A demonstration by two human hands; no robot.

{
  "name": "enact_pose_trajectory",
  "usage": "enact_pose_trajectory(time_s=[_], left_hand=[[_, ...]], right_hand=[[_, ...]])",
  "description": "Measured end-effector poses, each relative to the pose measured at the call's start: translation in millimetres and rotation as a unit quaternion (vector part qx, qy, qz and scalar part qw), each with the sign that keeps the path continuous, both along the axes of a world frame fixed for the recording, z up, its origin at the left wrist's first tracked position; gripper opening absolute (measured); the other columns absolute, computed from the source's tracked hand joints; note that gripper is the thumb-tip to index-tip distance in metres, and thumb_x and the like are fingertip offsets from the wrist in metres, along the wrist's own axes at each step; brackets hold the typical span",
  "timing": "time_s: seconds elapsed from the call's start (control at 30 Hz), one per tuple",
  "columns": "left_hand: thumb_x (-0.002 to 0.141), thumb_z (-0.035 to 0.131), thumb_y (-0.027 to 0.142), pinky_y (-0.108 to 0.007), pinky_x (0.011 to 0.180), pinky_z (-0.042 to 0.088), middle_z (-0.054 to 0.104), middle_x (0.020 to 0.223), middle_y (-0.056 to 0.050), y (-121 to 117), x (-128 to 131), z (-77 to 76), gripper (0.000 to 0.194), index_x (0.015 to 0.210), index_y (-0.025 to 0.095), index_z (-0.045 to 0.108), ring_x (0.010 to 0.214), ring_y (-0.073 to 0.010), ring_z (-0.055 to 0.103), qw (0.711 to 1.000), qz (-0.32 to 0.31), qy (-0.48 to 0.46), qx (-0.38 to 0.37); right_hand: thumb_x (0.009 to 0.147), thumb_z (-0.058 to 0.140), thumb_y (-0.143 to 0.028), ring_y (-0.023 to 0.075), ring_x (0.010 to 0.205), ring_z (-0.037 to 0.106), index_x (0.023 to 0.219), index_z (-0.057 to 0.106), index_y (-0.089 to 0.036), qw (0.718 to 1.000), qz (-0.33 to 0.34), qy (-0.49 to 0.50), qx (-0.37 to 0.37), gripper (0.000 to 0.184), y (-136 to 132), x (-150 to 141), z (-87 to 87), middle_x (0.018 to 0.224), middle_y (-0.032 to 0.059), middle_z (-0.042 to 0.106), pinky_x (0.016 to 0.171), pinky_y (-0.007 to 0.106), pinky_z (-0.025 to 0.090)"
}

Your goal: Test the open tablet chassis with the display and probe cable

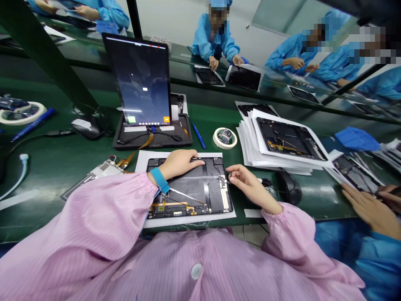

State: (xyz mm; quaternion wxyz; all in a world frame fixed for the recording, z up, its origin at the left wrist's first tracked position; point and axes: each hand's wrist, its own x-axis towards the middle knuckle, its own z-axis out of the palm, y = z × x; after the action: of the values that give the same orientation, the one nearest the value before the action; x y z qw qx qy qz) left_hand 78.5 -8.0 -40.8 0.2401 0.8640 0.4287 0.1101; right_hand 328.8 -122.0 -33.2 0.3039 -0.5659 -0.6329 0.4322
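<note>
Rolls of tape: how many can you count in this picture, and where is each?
2. One tape roll lies at the far left, next to a blue pen; the other roll lies between another blue pen and the paper stack. Others may be hidden.

Blue pen (199, 136), tape roll (223, 145), perhaps cloth (357, 139).

Your dark green bench (62, 161) carries a white sheet (142, 161) in front of you. Beyond it, a blue pen (199, 136) lies between a black tray (123, 137) and a tape roll (224, 146); to your right sit stacked papers (246, 146) and a black mouse (290, 190).
</note>
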Motion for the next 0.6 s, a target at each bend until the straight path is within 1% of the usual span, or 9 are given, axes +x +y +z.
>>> enact_pose_trajectory(time_s=[0.07,0.23,0.37,0.6], left_hand=[[0.086,0.047,0.061,-0.026,0.060,0.033,0.069,0.085,-0.003,0.0,0.3,0.4,0.043,0.089,0.021,0.063,0.076,-0.0200,0.060,1.000,0.001,0.000,-0.003],[0.086,0.047,0.060,-0.026,0.058,0.031,0.069,0.085,-0.002,-0.4,0.5,1.9,0.042,0.089,0.021,0.063,0.077,-0.0206,0.060,1.000,0.000,0.001,-0.006],[0.086,0.047,0.061,-0.027,0.059,0.032,0.068,0.085,-0.003,-0.6,0.0,2.2,0.043,0.090,0.021,0.064,0.076,-0.0205,0.060,1.000,0.001,0.002,-0.007],[0.086,0.046,0.061,-0.027,0.059,0.033,0.069,0.085,-0.003,-1.0,0.1,2.3,0.044,0.090,0.021,0.064,0.076,-0.0205,0.061,1.000,0.000,0.005,-0.001]], right_hand=[[0.090,0.052,-0.038,0.0153,0.075,0.050,0.113,0.049,-0.022,1.000,-0.009,0.000,0.003,0.029,0.8,0.8,0.0,0.080,0.0001,0.049,0.068,0.029,0.043],[0.091,0.050,-0.037,0.0153,0.076,0.048,0.117,0.048,-0.022,0.999,-0.019,0.001,0.028,0.030,1.5,4.1,-3.2,0.083,0.0009,0.049,0.070,0.029,0.042],[0.091,0.050,-0.037,0.0156,0.076,0.048,0.117,0.048,-0.022,0.999,-0.018,-0.020,0.035,0.030,1.7,4.2,-3.8,0.083,0.0014,0.049,0.070,0.030,0.042],[0.091,0.049,-0.037,0.0148,0.074,0.048,0.116,0.048,-0.021,1.000,0.014,-0.013,-0.001,0.030,3.8,1.3,3.5,0.080,-0.0004,0.048,0.068,0.029,0.041]])
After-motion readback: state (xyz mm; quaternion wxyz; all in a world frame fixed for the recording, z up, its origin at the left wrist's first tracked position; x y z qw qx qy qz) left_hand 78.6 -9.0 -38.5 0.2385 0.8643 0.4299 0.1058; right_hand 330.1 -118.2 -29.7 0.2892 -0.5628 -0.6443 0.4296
